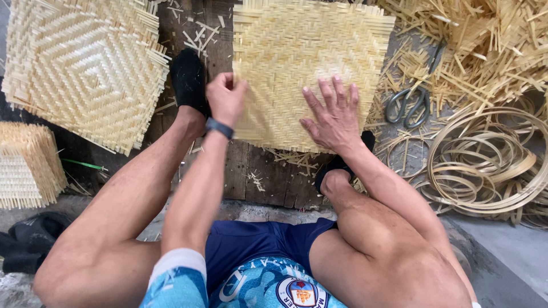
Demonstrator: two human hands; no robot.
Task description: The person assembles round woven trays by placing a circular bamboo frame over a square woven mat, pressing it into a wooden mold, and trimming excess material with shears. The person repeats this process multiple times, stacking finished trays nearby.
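Note:
A square woven bamboo mat (308, 51) lies on dark wooden planks (268, 171) in front of me. My left hand (226, 98) pinches the mat's left edge with closed fingers, next to my black-socked left foot (188, 80). Flat on the mat's near right part rests my right hand (334, 117), fingers spread. My right foot (342, 162) in a black sock sits under the mat's near right corner.
A larger woven mat (85, 68) lies at the left, with a stack of mats (25, 165) below it. Scissors (408, 105) rest on bamboo strips (485, 45) at the right. Coiled bamboo hoops (491, 165) lie right. Black sandals (28, 239) sit lower left.

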